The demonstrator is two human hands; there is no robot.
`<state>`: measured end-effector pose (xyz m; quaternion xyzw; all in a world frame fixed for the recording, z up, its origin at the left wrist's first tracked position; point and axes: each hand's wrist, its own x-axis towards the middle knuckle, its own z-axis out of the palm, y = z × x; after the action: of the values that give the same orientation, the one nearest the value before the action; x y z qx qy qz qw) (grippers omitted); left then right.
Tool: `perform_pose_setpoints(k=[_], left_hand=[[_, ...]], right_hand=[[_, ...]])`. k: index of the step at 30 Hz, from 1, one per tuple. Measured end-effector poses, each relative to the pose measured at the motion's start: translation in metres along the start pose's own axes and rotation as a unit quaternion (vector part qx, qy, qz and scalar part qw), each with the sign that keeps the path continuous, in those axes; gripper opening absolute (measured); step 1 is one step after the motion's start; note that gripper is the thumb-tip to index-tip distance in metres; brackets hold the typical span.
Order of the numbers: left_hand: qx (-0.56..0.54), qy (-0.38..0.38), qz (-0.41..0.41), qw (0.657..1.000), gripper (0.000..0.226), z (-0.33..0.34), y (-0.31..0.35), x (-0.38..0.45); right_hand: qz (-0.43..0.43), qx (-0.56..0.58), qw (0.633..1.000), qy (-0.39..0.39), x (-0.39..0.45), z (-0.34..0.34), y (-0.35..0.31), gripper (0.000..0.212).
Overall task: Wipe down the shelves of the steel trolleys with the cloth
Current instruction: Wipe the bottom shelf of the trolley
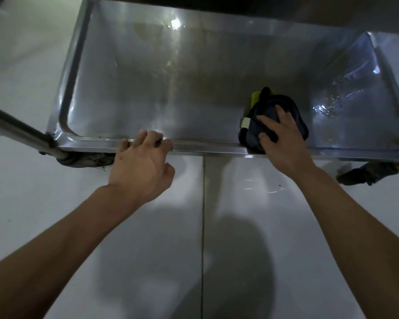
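The low steel trolley shelf fills the upper half of the head view, seen from above. A dark blue cloth with a yellow-green patch lies bunched at the shelf's near right, by the front rim. My right hand presses down on the cloth, its fingers spread over the fabric. My left hand holds the shelf's front rim, fingers curled over the edge and thumb below it. A wet patch glints on the shelf's right end.
A steel tube of the trolley frame runs in from the left to the front left corner. Castor wheels sit under the front left corner and front right corner. Pale floor tiles lie below. The underside of an upper shelf hangs dark above.
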<state>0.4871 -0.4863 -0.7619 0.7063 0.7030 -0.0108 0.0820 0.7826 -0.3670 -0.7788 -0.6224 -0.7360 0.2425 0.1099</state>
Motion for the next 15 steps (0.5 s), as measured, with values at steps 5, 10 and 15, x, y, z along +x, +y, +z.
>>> perform_pose_setpoints(k=[5,10,15], left_hand=[[-0.037,0.028,0.001,0.999,0.034,-0.007,-0.029,0.004],[-0.046,0.047,-0.104,0.992,0.030,-0.012,-0.082,0.010],[-0.008,0.024,-0.084,0.996,0.044,-0.001,-0.100,0.000]], right_hand=[[-0.007,-0.031,0.998,-0.058,0.011,0.004,-0.019,0.047],[-0.045,-0.009,0.998,-0.050,0.015,0.028,-0.059,0.051],[-0.108,-0.046,0.991,-0.056,0.038,0.066,-0.119,0.048]])
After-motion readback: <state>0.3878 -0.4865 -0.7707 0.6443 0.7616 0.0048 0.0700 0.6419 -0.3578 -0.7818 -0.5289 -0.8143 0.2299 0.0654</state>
